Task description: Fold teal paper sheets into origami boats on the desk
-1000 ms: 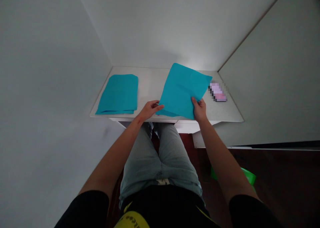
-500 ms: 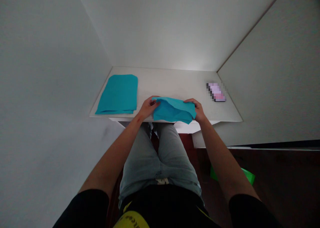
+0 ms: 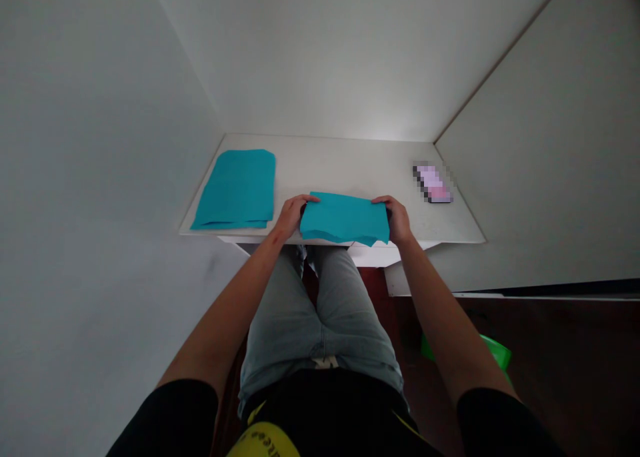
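Between my hands is a folded turquoise cloth [image 3: 345, 218], raised at the front edge of the white tabletop, its lower edge uneven. My left hand [image 3: 294, 213] grips its left end, with fingers along the upper corner. At the right end, my right hand [image 3: 395, 215] is closed on the cloth in the same way; the thumbs are mostly hidden. A flat stack of turquoise cloth [image 3: 237, 187] lies to the left of my left hand, its layers slightly offset at the near edge.
A phone [image 3: 433, 183] with a blurred screen lies on the right of the white table [image 3: 345, 160]. Walls stand behind and to the left, and a pale panel [image 3: 540, 163] rises on the right. A green object [image 3: 496, 351] is on the dark floor.
The cloth's upper flap has come down toward me, so the open fold now looks flat and smooth. Both hands have shifted their hold at its ends.
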Demonstrator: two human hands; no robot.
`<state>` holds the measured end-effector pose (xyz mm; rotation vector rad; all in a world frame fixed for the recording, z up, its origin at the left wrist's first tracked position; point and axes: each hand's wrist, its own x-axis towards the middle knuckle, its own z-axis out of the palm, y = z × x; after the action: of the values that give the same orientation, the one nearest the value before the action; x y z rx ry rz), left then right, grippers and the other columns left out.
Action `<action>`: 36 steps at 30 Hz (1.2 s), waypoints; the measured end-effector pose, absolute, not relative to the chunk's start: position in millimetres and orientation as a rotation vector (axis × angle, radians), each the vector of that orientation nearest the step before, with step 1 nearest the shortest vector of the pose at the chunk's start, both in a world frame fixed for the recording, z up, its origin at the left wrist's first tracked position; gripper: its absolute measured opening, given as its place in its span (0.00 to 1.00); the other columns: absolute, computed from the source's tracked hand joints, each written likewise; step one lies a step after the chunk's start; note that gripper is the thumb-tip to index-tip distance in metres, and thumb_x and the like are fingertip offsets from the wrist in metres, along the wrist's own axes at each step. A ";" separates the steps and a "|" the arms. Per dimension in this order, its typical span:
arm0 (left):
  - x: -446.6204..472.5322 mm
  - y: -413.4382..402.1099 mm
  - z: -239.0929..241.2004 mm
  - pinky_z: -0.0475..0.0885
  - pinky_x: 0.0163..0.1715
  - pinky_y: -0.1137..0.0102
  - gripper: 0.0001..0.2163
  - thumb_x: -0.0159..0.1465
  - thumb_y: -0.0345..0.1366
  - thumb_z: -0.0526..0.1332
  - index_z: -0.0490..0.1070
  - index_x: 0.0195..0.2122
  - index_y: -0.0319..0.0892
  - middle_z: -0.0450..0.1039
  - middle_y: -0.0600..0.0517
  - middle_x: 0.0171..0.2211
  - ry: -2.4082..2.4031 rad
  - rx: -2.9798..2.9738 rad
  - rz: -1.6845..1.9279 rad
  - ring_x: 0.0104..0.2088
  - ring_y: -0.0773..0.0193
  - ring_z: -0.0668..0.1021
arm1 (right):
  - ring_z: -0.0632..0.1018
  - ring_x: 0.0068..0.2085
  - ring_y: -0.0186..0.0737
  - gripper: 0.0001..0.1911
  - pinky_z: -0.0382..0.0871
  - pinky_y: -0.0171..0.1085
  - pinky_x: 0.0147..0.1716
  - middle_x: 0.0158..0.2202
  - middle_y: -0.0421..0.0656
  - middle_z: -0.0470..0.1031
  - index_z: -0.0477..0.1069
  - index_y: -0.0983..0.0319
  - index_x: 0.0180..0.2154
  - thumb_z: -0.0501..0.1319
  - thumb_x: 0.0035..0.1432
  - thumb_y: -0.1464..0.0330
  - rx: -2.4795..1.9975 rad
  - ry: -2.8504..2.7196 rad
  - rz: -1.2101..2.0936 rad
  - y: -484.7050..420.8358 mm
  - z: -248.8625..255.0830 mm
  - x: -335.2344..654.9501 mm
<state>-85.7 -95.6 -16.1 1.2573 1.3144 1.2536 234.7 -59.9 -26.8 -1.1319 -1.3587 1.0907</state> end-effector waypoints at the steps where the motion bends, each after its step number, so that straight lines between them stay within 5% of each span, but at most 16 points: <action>1: -85.2 -95.8 -16.3 0.75 0.41 0.66 0.20 0.69 0.44 0.55 0.85 0.42 0.40 0.82 0.49 0.37 1.317 1.243 1.257 0.40 0.56 0.80 | 0.75 0.36 0.44 0.21 0.71 0.42 0.36 0.34 0.44 0.77 0.80 0.58 0.36 0.58 0.64 0.50 -1.148 -1.357 1.093 -59.5 -28.0 233.8; 7: -86.6 -94.6 -21.0 0.76 0.42 0.67 0.18 0.65 0.46 0.67 0.83 0.51 0.41 0.81 0.49 0.38 1.394 1.357 1.251 0.39 0.59 0.79 | 0.71 0.32 0.39 0.20 0.66 0.37 0.31 0.31 0.39 0.74 0.79 0.58 0.41 0.70 0.56 0.49 -1.169 -1.524 1.074 -58.2 -36.1 227.6; 11: -85.3 -96.4 -24.7 0.76 0.58 0.60 0.16 0.70 0.44 0.64 0.81 0.53 0.43 0.77 0.43 0.57 1.459 1.515 1.350 0.56 0.54 0.79 | 0.66 0.28 0.37 0.19 0.62 0.38 0.29 0.27 0.37 0.69 0.81 0.58 0.45 0.65 0.63 0.51 -1.250 -1.706 0.943 -57.6 -39.1 224.7; 16: -71.9 -106.7 -24.4 0.62 0.73 0.48 0.17 0.69 0.44 0.67 0.81 0.56 0.46 0.70 0.43 0.68 1.721 1.981 1.147 0.72 0.46 0.67 | 0.72 0.33 0.41 0.15 0.70 0.43 0.39 0.38 0.45 0.77 0.83 0.58 0.48 0.61 0.67 0.59 -1.276 -1.993 0.674 -59.0 -35.8 215.8; 21: -66.7 -109.5 -20.2 0.58 0.75 0.50 0.25 0.71 0.51 0.64 0.76 0.66 0.47 0.74 0.48 0.69 1.619 2.267 0.648 0.70 0.49 0.71 | 0.76 0.38 0.45 0.19 0.74 0.46 0.43 0.45 0.48 0.77 0.82 0.58 0.54 0.62 0.68 0.59 -1.279 -2.051 0.619 -59.6 -32.9 213.1; 29: -63.0 -113.9 -15.3 0.46 0.79 0.51 0.36 0.75 0.56 0.52 0.55 0.79 0.43 0.50 0.46 0.80 1.647 2.438 0.289 0.80 0.50 0.54 | 0.74 0.37 0.43 0.26 0.74 0.44 0.37 0.48 0.48 0.79 0.77 0.58 0.61 0.64 0.65 0.56 -1.292 -1.845 0.735 -58.4 -35.5 218.8; 36: -55.4 -97.8 -20.6 0.40 0.79 0.46 0.33 0.73 0.45 0.54 0.61 0.75 0.31 0.53 0.34 0.78 1.771 2.320 0.306 0.79 0.40 0.54 | 0.75 0.34 0.41 0.20 0.72 0.43 0.39 0.39 0.45 0.81 0.83 0.57 0.53 0.65 0.63 0.57 -1.295 -1.950 0.785 -62.2 -32.9 213.5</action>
<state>-55.4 -97.8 -20.6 2.3199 1.7714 0.3058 213.5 -62.2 -32.9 -1.2947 -1.9500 0.7853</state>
